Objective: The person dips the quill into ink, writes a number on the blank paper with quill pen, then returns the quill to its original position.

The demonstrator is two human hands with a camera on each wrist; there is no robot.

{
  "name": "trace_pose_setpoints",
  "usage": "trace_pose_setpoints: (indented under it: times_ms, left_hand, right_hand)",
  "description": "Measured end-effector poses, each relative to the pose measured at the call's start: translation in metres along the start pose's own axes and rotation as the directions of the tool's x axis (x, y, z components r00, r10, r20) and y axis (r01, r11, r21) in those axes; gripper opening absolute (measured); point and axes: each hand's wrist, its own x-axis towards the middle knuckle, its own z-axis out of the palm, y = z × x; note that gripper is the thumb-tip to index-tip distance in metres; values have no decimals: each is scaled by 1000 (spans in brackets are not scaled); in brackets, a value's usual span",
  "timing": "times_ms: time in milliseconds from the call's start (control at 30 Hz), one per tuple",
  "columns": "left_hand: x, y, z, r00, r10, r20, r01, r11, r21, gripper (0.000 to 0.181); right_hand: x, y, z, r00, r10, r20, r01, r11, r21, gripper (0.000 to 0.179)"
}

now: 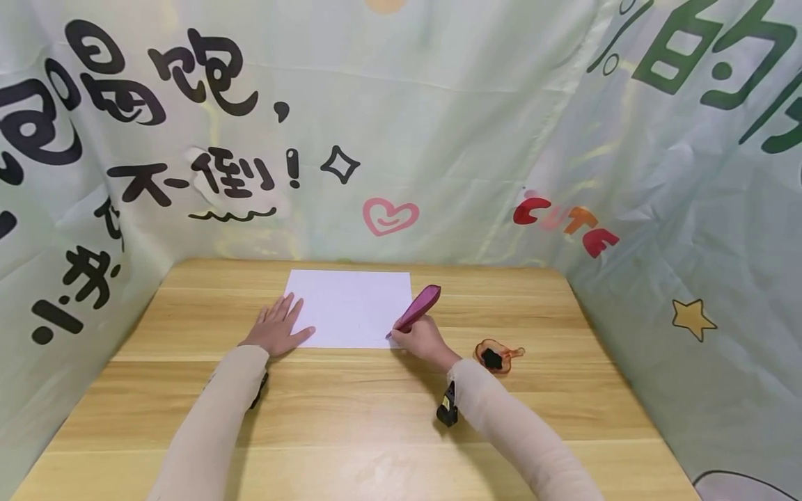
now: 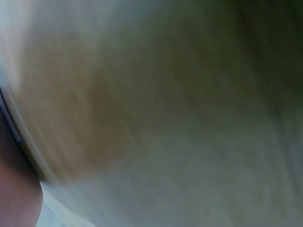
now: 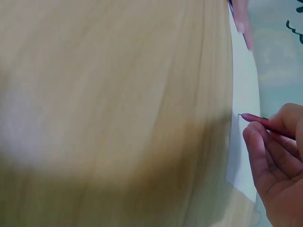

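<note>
A white sheet of paper (image 1: 351, 299) lies near the back of the table. My left hand (image 1: 276, 328) rests flat on its left edge with the fingers spread; in the left wrist view only a blurred bit of skin (image 2: 19, 198) shows. My right hand (image 1: 422, 341) pinches a dark purple-red pen (image 1: 421, 306) with a thick upper end, tilted up to the right. Its slim tip (image 3: 244, 115) is at the paper (image 3: 240, 146), near the lower right corner. Faint marks on the sheet are too small to make out.
A small amber, see-through dish (image 1: 516, 353) with a black patch (image 1: 491, 358) inside stands right of my right hand. The wooden table (image 1: 351, 417) is bounded by printed cloth (image 1: 438, 153) behind and at both sides. A black wrist camera (image 1: 447, 407) hangs under the right sleeve.
</note>
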Motion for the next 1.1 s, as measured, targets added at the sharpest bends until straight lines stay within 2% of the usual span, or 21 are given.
trace_pose_setpoints:
  times_ms: [167, 433, 833, 967, 1100]
  left_hand:
    - [1, -4, 1, 1000, -12, 25, 12, 1000, 0, 88]
    - [3, -8, 6, 1000, -12, 27, 12, 1000, -1, 89]
    - [4, -6, 6, 1000, -3, 21, 4, 1000, -12, 89]
    - [2, -2, 0, 1000, -1, 21, 1, 1000, 2, 89]
    - [-8, 12, -14, 1000, -4, 31, 5, 1000, -25, 89]
  right_hand:
    - [7, 6, -7, 997, 9, -71, -14, 998, -61, 3]
    - [20, 10, -9, 987, 35, -160, -43, 998, -50, 3]
    - [39, 6, 0, 975, 84, -208, -87, 996, -6, 4]
    - [44, 3, 4, 973, 66, -221, -74, 997, -29, 6]
    - [45, -5, 11, 975, 71, -210, -81, 996, -40, 7]
